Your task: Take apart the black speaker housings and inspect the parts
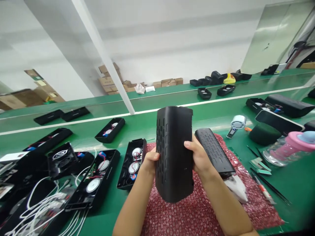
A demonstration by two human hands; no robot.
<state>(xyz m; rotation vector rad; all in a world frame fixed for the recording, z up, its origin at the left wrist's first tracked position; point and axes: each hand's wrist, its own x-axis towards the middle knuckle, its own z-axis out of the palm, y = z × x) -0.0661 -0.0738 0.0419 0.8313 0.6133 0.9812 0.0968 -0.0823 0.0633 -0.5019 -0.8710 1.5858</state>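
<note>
Between my two hands I hold a black speaker housing [174, 154] upright, its side with rows of oblong slots turned to the left. My left hand [150, 160] grips its left edge, thumb on the slotted side. On the opposite edge, my right hand [198, 154] is closed round it with the thumb on the smooth face. Below lies a red bubble wrap sheet [182, 216]. Another black slotted cover [215, 150] rests on that wrap, right of my right hand. Left of my left hand sits an open black case [133, 164] with round white speakers and red wires inside.
More open cases [98, 180] and a tangle of white cables [41, 203] fill the left. At right are a handheld fan [237, 123], a phone [279, 121], a pink-lidded bottle [292, 147] and black tweezers [270, 186]. A white post [108, 62] rises behind the bench.
</note>
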